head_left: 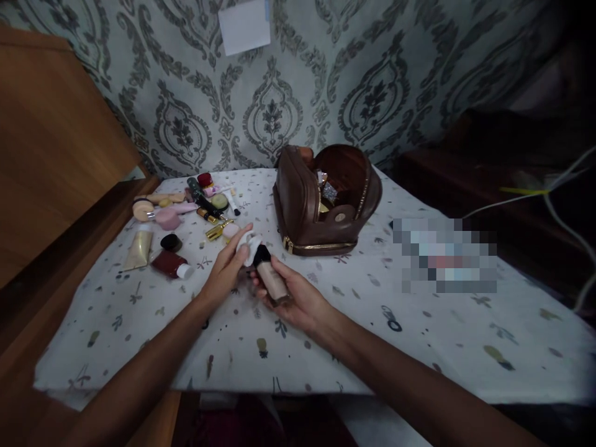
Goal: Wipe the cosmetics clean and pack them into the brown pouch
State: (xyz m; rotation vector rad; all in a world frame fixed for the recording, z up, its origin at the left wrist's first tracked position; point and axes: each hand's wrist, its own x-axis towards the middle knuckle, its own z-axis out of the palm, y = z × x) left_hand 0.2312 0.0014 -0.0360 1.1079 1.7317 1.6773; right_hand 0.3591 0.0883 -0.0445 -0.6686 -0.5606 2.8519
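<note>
My right hand (298,301) grips a beige foundation bottle (272,280) with a black cap, tilted toward the left. My left hand (228,264) holds a white cotton pad (246,247) right against the bottle's cap. Both hands hover just above the patterned white tablecloth (354,323), in front of an open brown cosmetic bag (321,198) with small items inside.
Several cosmetics lie at the table's far left: a dark red bottle (170,264), a cream tube (138,249), a black jar (171,242), a pink sponge (167,218), gold lipstick (215,232). A blurred patch (444,254) lies right. Wooden furniture (51,155) flanks the left; white cables (559,198) hang right.
</note>
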